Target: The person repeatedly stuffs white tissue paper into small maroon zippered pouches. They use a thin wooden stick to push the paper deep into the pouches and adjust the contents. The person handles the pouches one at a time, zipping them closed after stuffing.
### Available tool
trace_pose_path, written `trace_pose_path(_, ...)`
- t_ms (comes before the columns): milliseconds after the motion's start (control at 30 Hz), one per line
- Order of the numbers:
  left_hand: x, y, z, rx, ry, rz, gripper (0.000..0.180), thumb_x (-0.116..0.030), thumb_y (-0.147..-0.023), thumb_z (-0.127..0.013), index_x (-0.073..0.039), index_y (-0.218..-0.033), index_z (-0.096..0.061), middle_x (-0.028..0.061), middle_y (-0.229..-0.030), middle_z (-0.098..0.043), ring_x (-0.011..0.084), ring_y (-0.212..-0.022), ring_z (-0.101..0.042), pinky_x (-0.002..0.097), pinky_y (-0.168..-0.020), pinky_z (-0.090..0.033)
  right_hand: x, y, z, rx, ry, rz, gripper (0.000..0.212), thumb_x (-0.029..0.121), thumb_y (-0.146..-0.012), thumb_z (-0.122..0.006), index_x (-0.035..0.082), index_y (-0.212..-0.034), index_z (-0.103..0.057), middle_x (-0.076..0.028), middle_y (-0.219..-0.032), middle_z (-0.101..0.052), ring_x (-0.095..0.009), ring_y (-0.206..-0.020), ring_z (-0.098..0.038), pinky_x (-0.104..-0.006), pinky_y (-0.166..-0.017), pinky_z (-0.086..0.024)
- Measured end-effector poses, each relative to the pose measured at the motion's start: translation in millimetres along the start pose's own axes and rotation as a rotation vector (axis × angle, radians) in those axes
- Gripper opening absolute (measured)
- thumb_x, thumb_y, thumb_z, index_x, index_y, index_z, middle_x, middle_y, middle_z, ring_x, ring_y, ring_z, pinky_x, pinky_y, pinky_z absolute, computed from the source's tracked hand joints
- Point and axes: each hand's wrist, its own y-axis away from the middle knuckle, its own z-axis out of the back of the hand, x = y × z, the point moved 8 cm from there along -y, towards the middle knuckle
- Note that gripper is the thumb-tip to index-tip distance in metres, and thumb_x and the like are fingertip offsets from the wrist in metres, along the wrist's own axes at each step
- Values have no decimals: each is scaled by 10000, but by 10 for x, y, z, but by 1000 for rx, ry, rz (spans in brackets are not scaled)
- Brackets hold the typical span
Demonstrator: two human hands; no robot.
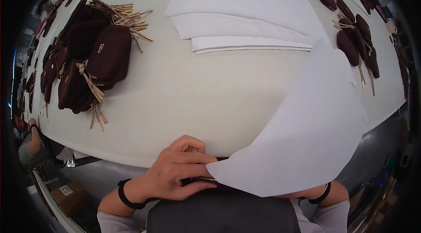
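Note:
At the table's near edge, my left hand [173, 169] is closed on a dark pouch. The pouch's brown-gold zipper [207, 179] shows between my fingers and thumb, its two toothed edges apart. A large white sheet of paper [298, 132] slants up from there toward the right, its narrow end at the pouch's mouth beside my fingertips. Most of the pouch is hidden by my hand and the sheet. Behind the sheet's lower edge lies my right hand [302, 193]; only a strip near the wrist shows, and its fingers are covered.
Several dark maroon pouches [109, 55] with beige, gold-tipped cord tassels are heaped at the left. More pouches [357, 40] lie at the far right. A stack of white sheets [245, 0] rests on the pale table [184, 88]. Another person's arm [34, 141] is at the left edge.

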Motion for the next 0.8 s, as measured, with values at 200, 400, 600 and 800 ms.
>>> trace_pose_path(200,170,205,10,-147,-36,190,311,-176,-670,-924,-126,-949,-796,-10,-811,-687,158,-748,-575,263,-595,-467,318,-138,-116,74,621,209,643,203,-846,-802,24,-1391,-511,-116,-974,-651,-275,-766,-607,-385,-732,-509)
trace_pose_path(400,299,492,-9,-279,131,500,491,-227,-668,-937,-107,-1108,-757,18,-699,-624,103,-539,-523,233,-514,-452,337,-118,-158,32,657,296,473,197,-845,-800,56,-1258,-618,-53,-733,-559,-250,-712,-523,-344,-655,-462)
trace_pose_path(600,158,414,-37,-121,-39,332,362,-219,-697,-908,-104,-1014,-775,20,-782,-633,137,-665,-557,254,-585,-471,429,-134,-208,44,792,409,227,209,-856,-781,84,-1027,-701,-88,-898,-579,-291,-865,-507,-367,-744,-455)
trace_pose_path(800,155,391,-49,-135,34,279,234,-156,-732,-877,-69,-918,-763,26,-1098,-648,191,-858,-543,309,-721,-474,419,-118,-257,78,816,486,203,222,-862,-769,72,-984,-704,-132,-1037,-559,-321,-966,-503,-406,-793,-451)
